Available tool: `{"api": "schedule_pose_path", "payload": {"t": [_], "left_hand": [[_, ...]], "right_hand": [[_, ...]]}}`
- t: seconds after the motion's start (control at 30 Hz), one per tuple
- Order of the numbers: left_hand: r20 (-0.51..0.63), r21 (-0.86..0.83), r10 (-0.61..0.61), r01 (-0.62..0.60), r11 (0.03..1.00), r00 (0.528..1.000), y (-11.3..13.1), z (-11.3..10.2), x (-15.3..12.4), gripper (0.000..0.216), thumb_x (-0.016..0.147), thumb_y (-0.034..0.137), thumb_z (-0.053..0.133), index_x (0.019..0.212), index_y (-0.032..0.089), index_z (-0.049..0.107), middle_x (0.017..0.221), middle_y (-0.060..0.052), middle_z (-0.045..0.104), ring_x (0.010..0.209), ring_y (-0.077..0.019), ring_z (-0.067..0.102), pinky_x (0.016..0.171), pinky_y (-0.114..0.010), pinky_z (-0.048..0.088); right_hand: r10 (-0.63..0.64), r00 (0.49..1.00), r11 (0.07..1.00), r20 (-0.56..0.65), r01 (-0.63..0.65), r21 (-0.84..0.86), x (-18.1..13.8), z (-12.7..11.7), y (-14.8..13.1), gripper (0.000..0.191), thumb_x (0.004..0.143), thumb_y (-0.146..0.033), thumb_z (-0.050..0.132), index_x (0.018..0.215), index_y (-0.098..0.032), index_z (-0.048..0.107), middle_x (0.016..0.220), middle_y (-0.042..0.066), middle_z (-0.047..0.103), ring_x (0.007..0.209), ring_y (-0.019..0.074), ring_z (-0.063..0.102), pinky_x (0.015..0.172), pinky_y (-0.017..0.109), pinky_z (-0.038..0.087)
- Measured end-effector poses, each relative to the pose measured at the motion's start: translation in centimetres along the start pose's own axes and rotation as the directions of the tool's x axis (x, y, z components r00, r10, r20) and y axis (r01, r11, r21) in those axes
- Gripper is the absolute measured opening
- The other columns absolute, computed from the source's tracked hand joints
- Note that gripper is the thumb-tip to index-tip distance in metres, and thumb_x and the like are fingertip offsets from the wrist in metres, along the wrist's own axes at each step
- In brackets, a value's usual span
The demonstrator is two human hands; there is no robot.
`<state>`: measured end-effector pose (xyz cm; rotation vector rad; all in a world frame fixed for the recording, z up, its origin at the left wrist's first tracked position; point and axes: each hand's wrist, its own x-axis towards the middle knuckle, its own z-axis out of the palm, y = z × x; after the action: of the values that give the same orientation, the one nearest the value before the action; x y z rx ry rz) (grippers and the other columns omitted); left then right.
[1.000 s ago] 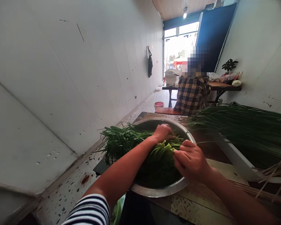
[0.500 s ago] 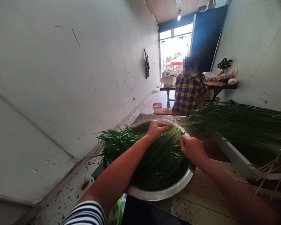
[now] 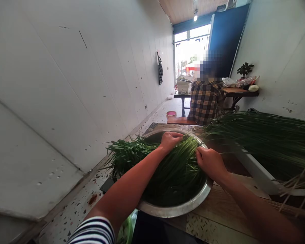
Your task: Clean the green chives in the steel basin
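Note:
A wide metal basin (image 3: 171, 211) holds long, thin green chives (image 3: 173, 166), and their leafy tips hang over its left rim. Over the far side of the basin, my left hand (image 3: 169, 141) is pinched closed at the pale ends of the chives. My right hand (image 3: 210, 163), by the right rim, also has its thumb and fingers pressed together on the pale ends. Exactly which stalks each hand pinches is too fine to make out. Both forearms reach across the near side, and the left one covers part of the bunch.
More long chives (image 3: 266, 135) lie in a white tray (image 3: 259, 169) on the right. The basin stands on a wood-patterned table (image 3: 218, 210). A person in a plaid shirt (image 3: 205, 101) sits ahead at another table (image 3: 246, 94). A wall (image 3: 91, 84) runs along the left.
Hardly anything differs. Both hands keep their pinch at the pale chive ends, and the whole view has shifted very slightly.

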<state>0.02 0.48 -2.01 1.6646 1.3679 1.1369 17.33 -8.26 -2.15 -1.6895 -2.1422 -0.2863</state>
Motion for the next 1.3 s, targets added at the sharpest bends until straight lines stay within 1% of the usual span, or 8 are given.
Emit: {"api": "schedule_pose_path", "payload": {"t": [0.23, 0.67, 1.0, 1.17, 1.3], "left_hand": [[-0.008, -0.044, -0.04, 0.039, 0.998, 0.999, 0.33, 0.0, -0.23, 0.031, 0.064, 0.032, 0.069, 0.088, 0.014, 0.074, 0.077, -0.006, 0.073, 0.066, -0.0136, 0.062, 0.064, -0.024, 0.049], [-0.012, -0.056, -0.075, 0.074, 0.996, 0.997, 0.7, -0.04, -0.36, 0.029, 0.063, 0.028, 0.07, 0.087, 0.013, 0.075, 0.076, -0.007, 0.073, 0.063, -0.0131, 0.061, 0.063, -0.024, 0.048], [0.019, -0.044, -0.023, 0.024, 0.999, 1.0, 0.27, -0.09, -0.14, 0.027, 0.063, 0.027, 0.07, 0.087, 0.016, 0.075, 0.079, -0.005, 0.073, 0.073, -0.016, 0.065, 0.072, -0.026, 0.051], [0.055, -0.048, 0.03, -0.027, 0.998, 0.998, 0.32, -0.06, -0.23, 0.024, 0.065, 0.023, 0.068, 0.087, 0.016, 0.075, 0.079, -0.005, 0.073, 0.074, -0.0153, 0.065, 0.075, -0.026, 0.051], [0.061, -0.004, 0.063, -0.063, 0.998, 0.996, 0.17, -0.07, -0.28, 0.025, 0.067, 0.025, 0.067, 0.089, 0.016, 0.074, 0.079, -0.005, 0.073, 0.071, -0.0153, 0.064, 0.073, -0.026, 0.051]], "right_hand": [[-0.008, 1.0, 1.0, 0.001, 0.008, -0.006, 0.1, -0.09, -0.06, 0.028, 0.087, -0.023, 0.042, 0.069, -0.017, 0.062, 0.061, 0.005, 0.066, 0.054, 0.0134, 0.056, 0.052, 0.028, 0.019], [-0.011, 1.0, 1.0, -0.012, 0.011, -0.016, 0.07, 0.13, 0.06, 0.027, 0.087, -0.022, 0.042, 0.067, -0.017, 0.06, 0.062, 0.005, 0.066, 0.054, 0.0135, 0.055, 0.051, 0.028, 0.017], [-0.005, 1.0, 1.0, -0.013, 0.005, -0.017, 0.01, 0.12, 0.07, 0.027, 0.086, -0.022, 0.043, 0.065, -0.017, 0.06, 0.059, 0.004, 0.064, 0.052, 0.0127, 0.053, 0.05, 0.027, 0.018], [-0.009, 1.0, 1.0, -0.009, 0.009, -0.02, 0.01, 0.18, 0.12, 0.028, 0.086, -0.022, 0.042, 0.065, -0.017, 0.06, 0.059, 0.005, 0.064, 0.054, 0.0137, 0.055, 0.051, 0.027, 0.018], [-0.005, 1.0, 1.0, 0.003, 0.005, -0.023, 0.03, 0.12, 0.07, 0.028, 0.086, -0.022, 0.042, 0.065, -0.017, 0.059, 0.059, 0.005, 0.064, 0.054, 0.0142, 0.055, 0.051, 0.027, 0.017]]}}
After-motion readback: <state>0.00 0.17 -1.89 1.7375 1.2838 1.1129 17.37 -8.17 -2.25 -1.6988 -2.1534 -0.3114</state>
